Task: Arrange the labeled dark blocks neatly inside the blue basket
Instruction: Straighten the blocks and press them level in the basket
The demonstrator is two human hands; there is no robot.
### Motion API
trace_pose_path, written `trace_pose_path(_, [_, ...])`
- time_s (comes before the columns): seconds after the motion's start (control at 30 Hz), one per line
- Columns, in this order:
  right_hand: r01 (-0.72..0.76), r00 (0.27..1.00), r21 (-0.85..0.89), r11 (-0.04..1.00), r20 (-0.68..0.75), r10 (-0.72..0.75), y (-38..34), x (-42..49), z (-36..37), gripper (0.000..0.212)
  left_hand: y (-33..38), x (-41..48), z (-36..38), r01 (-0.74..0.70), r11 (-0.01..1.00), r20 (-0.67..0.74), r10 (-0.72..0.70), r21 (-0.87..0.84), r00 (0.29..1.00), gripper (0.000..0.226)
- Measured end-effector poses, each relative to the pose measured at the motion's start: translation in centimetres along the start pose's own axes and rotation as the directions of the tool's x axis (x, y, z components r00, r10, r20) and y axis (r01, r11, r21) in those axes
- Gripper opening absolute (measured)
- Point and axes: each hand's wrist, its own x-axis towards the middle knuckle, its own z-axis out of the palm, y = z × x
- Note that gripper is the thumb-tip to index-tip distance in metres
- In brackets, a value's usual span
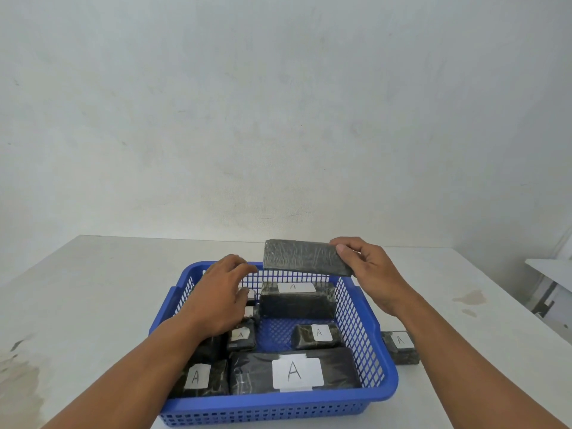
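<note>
A blue mesh basket point(376, 393) sits on the white table in front of me. Inside lie several dark wrapped blocks with white "A" labels: a large one point(297, 371) at the near side, a big one point(297, 300) at the far side, a small one point(318, 335) in the middle. My right hand point(371, 270) holds a flat dark block point(305, 257) by its right end above the basket's far rim. My left hand point(221, 300) hovers over the basket's left part, fingers spread, covering small blocks there.
One more labeled dark block point(400, 348) lies on the table just right of the basket. A white wall rises behind the table. Stains mark the tabletop point(93, 289) at left and right. White furniture point(551, 274) stands at the far right.
</note>
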Motion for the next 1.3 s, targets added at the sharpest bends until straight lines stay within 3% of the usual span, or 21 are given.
trace_pose_path(0.1, [0.025, 1.0, 0.115, 0.993, 0.015, -0.027, -0.3, 0.0, 0.3, 0.031, -0.3, 0.2, -0.1, 0.022, 1.0, -0.091, -0.022, -0.004, 0.996, 0.042])
trace_pose_path(0.2, [0.063, 0.996, 0.119, 0.991, 0.061, -0.07, -0.3, 0.0, 1.0, 0.041, -0.5, 0.2, -0.2, 0.059, 0.998, -0.144, -0.063, -0.035, 0.988, 0.047])
trace_pose_path(0.4, [0.06, 0.989, 0.146, 0.987, 0.124, -0.078, -0.6, -0.4, 2.2, 0.043, 0.0, 0.0, -0.7, -0.053, 0.977, -0.167, 0.018, -0.207, 0.986, 0.084])
trace_pose_path(0.6, [0.046, 0.974, 0.153, 0.987, 0.212, -0.078, -0.8, -0.8, 2.9, 0.062, -0.2, 0.3, -0.8, -0.088, 0.975, -0.251, 0.035, -0.203, 0.967, 0.063])
trace_pose_path(0.87, [0.043, 0.993, 0.194, 0.98, 0.1, -0.063, 0.2, 0.1, 4.0, 0.04, -0.5, 0.3, -0.8, 0.003, 0.962, -0.207, -0.061, -0.272, 0.976, 0.06])
trace_pose_path(1.0, [0.006, 0.999, 0.151, 0.989, 0.049, -0.014, 0.7, 0.3, 4.3, 0.058, -0.3, 0.1, -0.7, -0.007, 0.954, -0.193, -0.053, -0.298, 0.98, 0.059])
trace_pose_path(1.13, [-0.017, 1.0, 0.161, 0.987, 0.025, 0.013, 0.8, 0.3, 4.4, 0.047, -0.4, 0.2, -1.0, -0.008, 0.944, -0.194, -0.059, -0.331, 0.979, 0.062])
trace_pose_path(1.3, [-0.023, 0.999, 0.21, 0.977, 0.044, 0.014, 0.5, 0.2, 4.4, 0.053, -0.5, 0.2, -0.9, 0.008, 0.95, -0.2, -0.074, -0.312, 0.977, 0.06])
